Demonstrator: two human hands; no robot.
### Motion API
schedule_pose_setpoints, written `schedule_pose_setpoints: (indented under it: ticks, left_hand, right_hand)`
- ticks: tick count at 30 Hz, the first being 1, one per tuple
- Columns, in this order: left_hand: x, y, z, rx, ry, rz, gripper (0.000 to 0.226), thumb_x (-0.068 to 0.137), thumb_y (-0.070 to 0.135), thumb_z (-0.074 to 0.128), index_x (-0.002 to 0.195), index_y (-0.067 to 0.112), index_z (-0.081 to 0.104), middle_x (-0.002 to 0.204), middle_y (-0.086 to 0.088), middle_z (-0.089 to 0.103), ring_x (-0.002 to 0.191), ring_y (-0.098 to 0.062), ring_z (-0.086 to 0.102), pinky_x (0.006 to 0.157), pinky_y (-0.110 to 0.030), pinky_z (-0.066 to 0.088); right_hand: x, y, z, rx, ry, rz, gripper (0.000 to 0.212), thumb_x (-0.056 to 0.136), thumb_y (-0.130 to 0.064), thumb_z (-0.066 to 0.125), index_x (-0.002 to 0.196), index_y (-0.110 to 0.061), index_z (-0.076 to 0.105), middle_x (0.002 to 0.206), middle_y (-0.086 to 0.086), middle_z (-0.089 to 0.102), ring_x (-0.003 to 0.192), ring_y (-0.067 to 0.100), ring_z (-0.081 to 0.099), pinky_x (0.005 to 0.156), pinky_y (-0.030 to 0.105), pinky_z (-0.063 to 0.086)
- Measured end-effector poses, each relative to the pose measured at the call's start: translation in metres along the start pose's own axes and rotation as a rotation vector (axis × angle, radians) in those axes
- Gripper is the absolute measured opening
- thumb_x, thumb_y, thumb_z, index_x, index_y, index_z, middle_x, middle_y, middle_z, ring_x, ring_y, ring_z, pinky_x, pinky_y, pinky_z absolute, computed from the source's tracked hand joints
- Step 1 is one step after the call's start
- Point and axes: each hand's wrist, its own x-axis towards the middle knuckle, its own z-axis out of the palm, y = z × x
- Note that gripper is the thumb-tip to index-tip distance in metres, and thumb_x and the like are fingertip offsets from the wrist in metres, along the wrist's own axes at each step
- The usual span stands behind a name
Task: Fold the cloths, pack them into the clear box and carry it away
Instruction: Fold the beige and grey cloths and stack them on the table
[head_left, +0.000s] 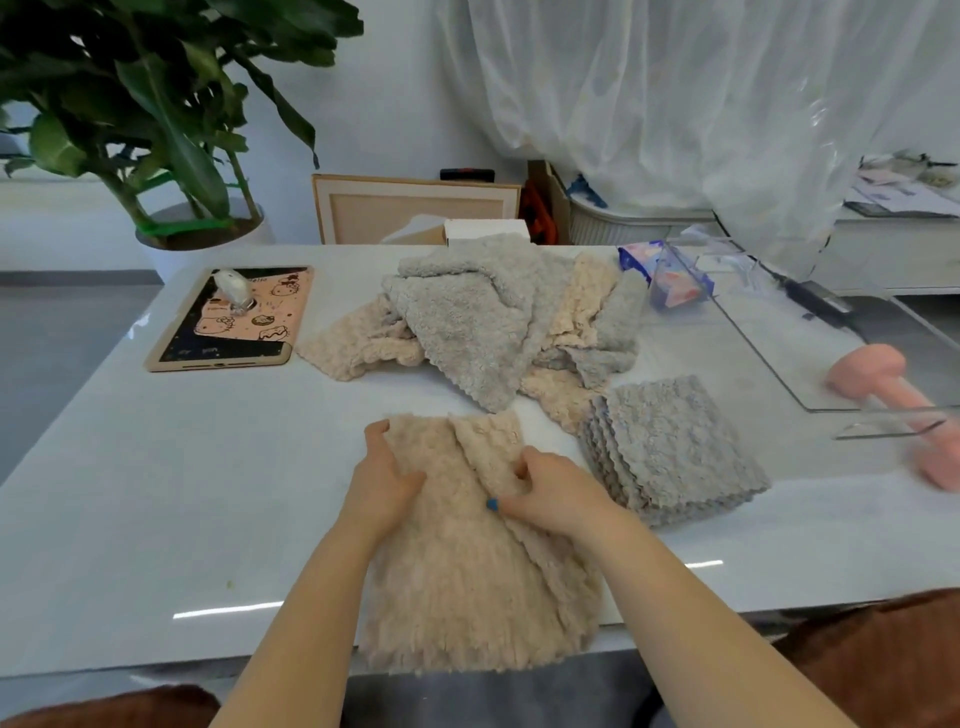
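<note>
Beige cloth (467, 587) lies under my left hand (387, 483), pressed flat, my right hand (550, 493) pinching its fold, grey stack (670, 452) just beside, unfolded heap (483, 322) behind, pink dumbbell (883, 395) by the clear box (779, 338).

— How is the light?
— Bright, soft daylight. It comes through the sheer curtain (675, 104) at the back right. Shadows on the desk (156, 493) are faint, and two thin white glare streaks lie near its front edge.
— Is it sharp?
— Only in the middle, where the pile of the beige cloth (467, 571) reads clearly. The pink object (872, 384) at the right edge is smeared, the plant (156, 104) is dark against the wall, and straight lines bend toward the borders.
</note>
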Motion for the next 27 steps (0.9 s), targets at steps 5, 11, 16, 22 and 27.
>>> schedule_pose_setpoints:
  ticks: [5, 11, 16, 22, 27]
  left_hand:
    - [0.008, -0.002, 0.005, 0.459, 0.341, 0.216, 0.047, 0.086, 0.010, 0.055, 0.129, 0.015, 0.041, 0.113, -0.007, 0.052, 0.099, -0.027, 0.054, 0.072, -0.035, 0.045]
    - [0.013, 0.038, 0.021, 0.157, -0.113, -0.192, 0.055, 0.091, 0.056, 0.048, 0.072, 0.006, 0.057, 0.052, -0.007, 0.059, 0.044, -0.022, 0.057, 0.046, -0.025, 0.045]
    - [0.017, 0.023, 0.026, 0.249, -0.093, -0.026, 0.031, 0.084, 0.024, 0.065, 0.063, 0.014, 0.044, 0.057, -0.001, 0.047, 0.050, -0.015, 0.048, 0.045, -0.026, 0.040]
    - [0.025, 0.009, -0.001, -0.105, 0.068, 0.027, 0.018, 0.079, 0.031, 0.075, 0.078, 0.014, 0.070, 0.078, -0.009, 0.072, 0.079, -0.029, 0.068, 0.077, -0.051, 0.056]
    - [0.023, -0.001, -0.011, 0.173, 0.040, -0.112, 0.039, 0.075, 0.029, 0.080, 0.099, 0.018, 0.053, 0.085, 0.000, 0.057, 0.079, -0.021, 0.060, 0.062, -0.030, 0.049]
  right_hand:
    - [-0.003, -0.009, -0.010, 0.138, -0.056, -0.019, 0.032, 0.078, -0.029, 0.067, 0.102, -0.015, 0.051, 0.100, 0.002, 0.059, 0.095, 0.024, 0.058, 0.069, 0.031, 0.048]
    - [-0.016, -0.024, -0.009, 0.405, -0.511, -0.247, 0.053, 0.091, -0.022, 0.061, 0.138, -0.022, 0.037, 0.087, -0.005, 0.057, 0.072, 0.007, 0.050, 0.061, 0.019, 0.042]
    - [0.001, -0.002, -0.018, 0.444, -0.077, -0.088, 0.028, 0.089, -0.007, 0.049, 0.113, -0.016, 0.061, 0.079, 0.002, 0.063, 0.067, 0.013, 0.056, 0.076, 0.035, 0.053]
    - [0.009, -0.010, -0.012, 0.421, -0.117, 0.012, 0.055, 0.084, -0.027, 0.065, 0.130, -0.016, 0.037, 0.100, 0.008, 0.057, 0.078, 0.025, 0.059, 0.069, 0.035, 0.051]
    - [0.003, -0.018, 0.010, 0.244, -0.042, 0.002, 0.075, 0.076, -0.045, 0.071, 0.133, -0.021, 0.030, 0.121, 0.007, 0.041, 0.110, 0.031, 0.052, 0.089, 0.040, 0.047]
